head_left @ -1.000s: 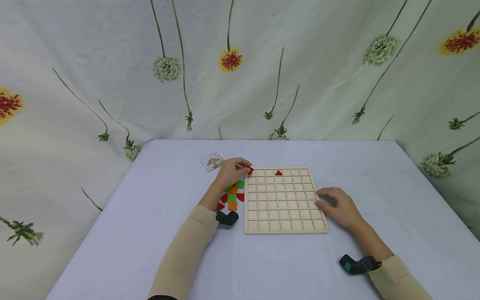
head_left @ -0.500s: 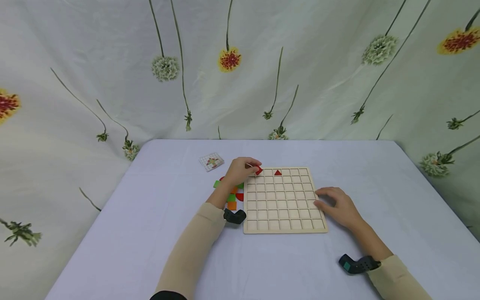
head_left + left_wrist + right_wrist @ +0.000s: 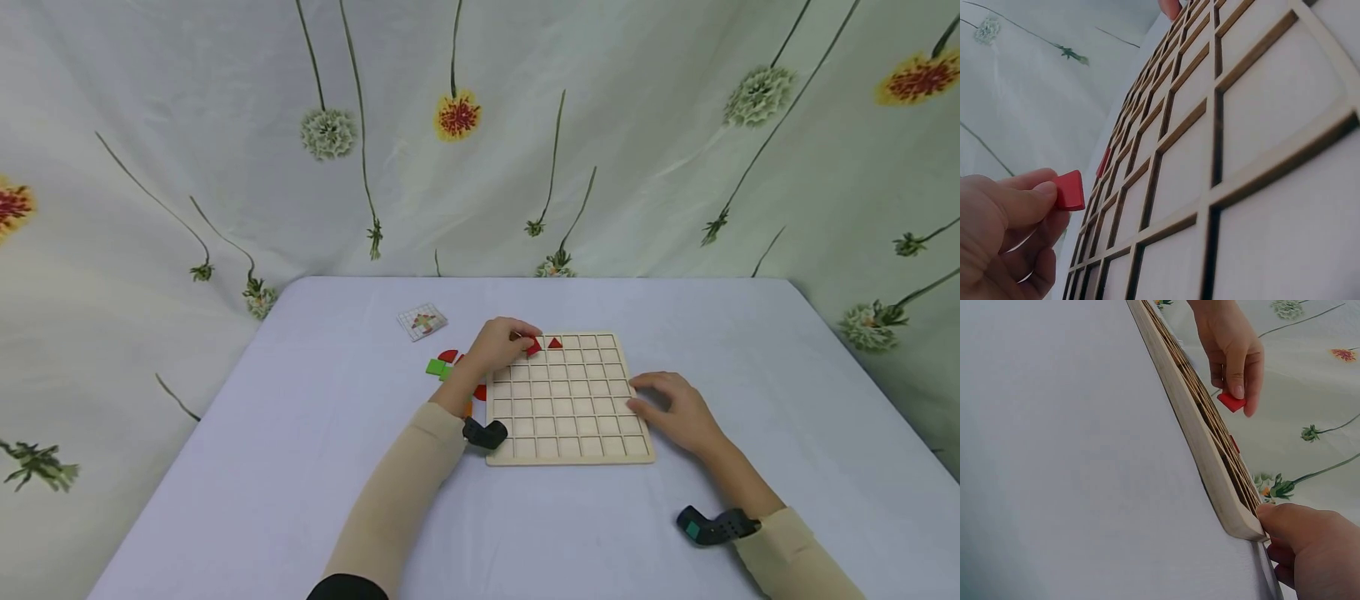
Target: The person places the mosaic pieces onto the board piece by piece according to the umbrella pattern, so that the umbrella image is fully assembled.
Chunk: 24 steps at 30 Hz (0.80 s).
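Observation:
Near the back left of a wooden grid board (image 3: 577, 402), my left hand (image 3: 501, 343) pinches a small red tile (image 3: 1070, 190) between thumb and fingers. The tile looks square in the left wrist view and stands tilted, above the grid. A red triangle (image 3: 555, 342) lies in a back-row cell just right of it. My right hand (image 3: 675, 410) holds the board's right edge, its thumb (image 3: 1282, 515) at the rim in the right wrist view. Beside the board's left side lie loose pieces, including green squares (image 3: 435, 367) and a rounded red piece (image 3: 447, 356); my left forearm hides some.
A small pattern card (image 3: 422, 321) lies behind the loose pieces. White cloth covers the table (image 3: 255, 467), and a flowered curtain (image 3: 645, 167) hangs behind it. Each wrist wears a dark device.
My left hand has moved right with the red tile, from the board's back left corner toward the red triangle. My right hand has stayed at the board's edge.

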Motion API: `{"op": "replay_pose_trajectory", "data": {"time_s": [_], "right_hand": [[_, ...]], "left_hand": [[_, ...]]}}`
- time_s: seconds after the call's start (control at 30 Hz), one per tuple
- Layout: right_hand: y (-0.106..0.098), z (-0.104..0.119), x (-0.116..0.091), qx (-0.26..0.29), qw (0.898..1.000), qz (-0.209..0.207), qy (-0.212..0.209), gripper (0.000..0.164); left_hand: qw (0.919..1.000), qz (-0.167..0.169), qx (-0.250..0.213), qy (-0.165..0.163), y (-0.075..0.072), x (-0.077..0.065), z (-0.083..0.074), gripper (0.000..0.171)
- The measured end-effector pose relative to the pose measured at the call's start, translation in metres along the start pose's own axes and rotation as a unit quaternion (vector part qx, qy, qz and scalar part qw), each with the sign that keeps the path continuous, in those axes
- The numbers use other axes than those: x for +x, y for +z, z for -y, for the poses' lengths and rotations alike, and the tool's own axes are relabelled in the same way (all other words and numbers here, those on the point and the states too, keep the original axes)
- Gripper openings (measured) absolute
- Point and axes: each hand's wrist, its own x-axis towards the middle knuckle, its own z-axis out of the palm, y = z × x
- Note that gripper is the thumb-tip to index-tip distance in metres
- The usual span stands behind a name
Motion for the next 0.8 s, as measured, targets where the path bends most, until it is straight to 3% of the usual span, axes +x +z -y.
{"op": "replay_pose_trajectory", "data": {"time_s": [0.23,0.8], "right_hand": [[-0.001,0.0,0.0,0.007,1.0,0.001,0.002,0.031],[-0.001,0.0,0.0,0.004,1.0,-0.002,-0.01,0.031]], "left_hand": [[0.9995,0.016,0.027,-0.006,0.007,0.0,0.003,0.023],[0.9949,0.037,0.089,0.03,0.015,0.001,-0.005,0.025]]}}
